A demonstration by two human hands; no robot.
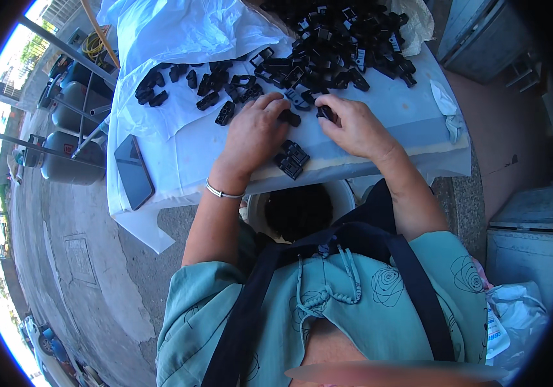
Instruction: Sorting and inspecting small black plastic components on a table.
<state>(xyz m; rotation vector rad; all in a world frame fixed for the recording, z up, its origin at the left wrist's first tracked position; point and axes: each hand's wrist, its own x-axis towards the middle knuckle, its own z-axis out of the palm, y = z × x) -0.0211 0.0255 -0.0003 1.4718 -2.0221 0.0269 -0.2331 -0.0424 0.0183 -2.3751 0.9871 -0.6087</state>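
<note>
Black plastic parts, shaped like small housings or connectors, lie on the white-covered table [186, 155]. My right hand [361, 129] pinches one small black plastic part [325, 113] between thumb and fingers. Bent over the table to its left, my left hand [257, 132] has its fingers closed at another black plastic part [290, 118]; the fingertips are partly hidden. Just beyond both hands rests a dark grey part [298, 99]. Nearer to me, a few black parts sit together as a cluster [291, 159] by the table's front edge.
A big pile of black parts [334, 48] covers the far side, with looser ones [209, 84] spread leftward beside a plastic sheet [180, 32]. A phone [134, 171] lies at the left edge. Below the front edge stands a white bucket [344, 198] with dark contents.
</note>
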